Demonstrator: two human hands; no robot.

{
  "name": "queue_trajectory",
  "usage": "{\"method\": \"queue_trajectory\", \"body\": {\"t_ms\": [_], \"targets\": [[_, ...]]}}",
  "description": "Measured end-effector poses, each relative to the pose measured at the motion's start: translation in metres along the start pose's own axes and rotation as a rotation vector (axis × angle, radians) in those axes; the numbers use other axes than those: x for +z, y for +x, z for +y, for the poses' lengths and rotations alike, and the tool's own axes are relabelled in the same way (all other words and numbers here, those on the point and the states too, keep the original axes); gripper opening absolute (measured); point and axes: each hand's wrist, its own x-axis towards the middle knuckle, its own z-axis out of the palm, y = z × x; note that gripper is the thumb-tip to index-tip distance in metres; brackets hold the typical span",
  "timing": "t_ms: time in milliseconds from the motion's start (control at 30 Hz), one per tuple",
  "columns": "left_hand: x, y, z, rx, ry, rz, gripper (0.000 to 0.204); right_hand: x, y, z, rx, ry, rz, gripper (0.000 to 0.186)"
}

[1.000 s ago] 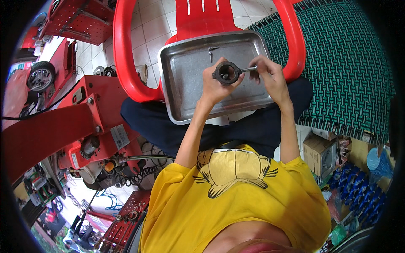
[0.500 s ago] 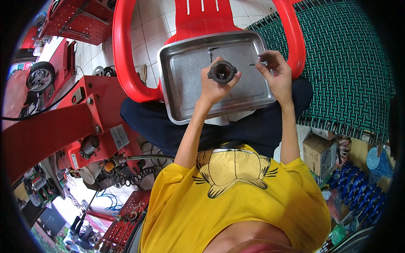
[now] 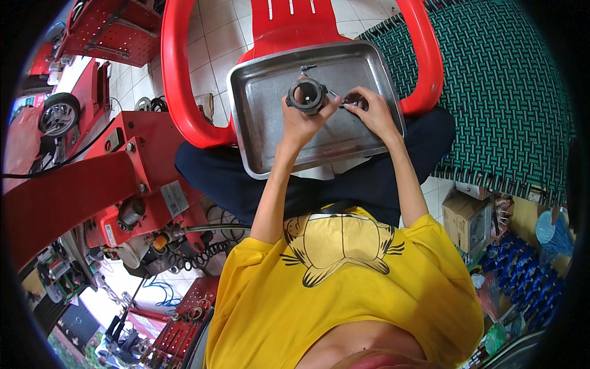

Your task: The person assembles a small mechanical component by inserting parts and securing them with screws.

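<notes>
My left hand [image 3: 300,126] is wrapped around a dark, hollow, round metal part [image 3: 310,111] with ears on its sides, its open mouth facing up. Close on its right, my right hand [image 3: 373,112] pinches a small metal piece with a thin shank [image 3: 345,104]; the fingers partly cover it. This piece is beside the round part, near my left thumb; whether they touch I cannot tell. Both hands are over a shallow metal tray [image 3: 265,138]. Beyond the round part, a small T-shaped metal piece [image 3: 305,69] lies in the tray.
The tray rests on a red plastic chair [image 3: 295,31] with armrests [image 3: 179,80] on both sides. Red workshop machinery [image 3: 153,147] stands at my left. A green woven mat [image 3: 498,104] spreads on the right, with a cardboard box [image 3: 462,221] nearer to me.
My right hand has moved left and slightly down, bringing the small piece close to the round part. My left hand has shifted a little left, tilting the round part slightly.
</notes>
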Motion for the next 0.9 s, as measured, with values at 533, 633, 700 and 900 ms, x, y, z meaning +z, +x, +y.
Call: {"method": "queue_trajectory", "body": {"t_ms": [533, 633, 700, 900], "targets": [[-0.022, 0.012, -0.012, 0.068, 0.202, 0.096, 0.072, 0.009, 0.012, 0.015, -0.092, 0.022, 0.231, 0.026], [-0.032, 0.0, -0.006, -0.165, 0.281, 0.013, 0.081, 0.01, 0.006, 0.007, -0.02, 0.014, 0.168, 0.028], [-0.036, -0.006, -0.006, -0.171, 0.329, 0.002, 0.082, 0.013, 0.002, 0.004, -0.007, 0.002, 0.145, 0.029], [-0.038, -0.013, -0.029, -0.172, 0.413, 0.099, 0.08, 0.012, -0.001, -0.001, -0.047, -0.024, 0.138, 0.031]]}}
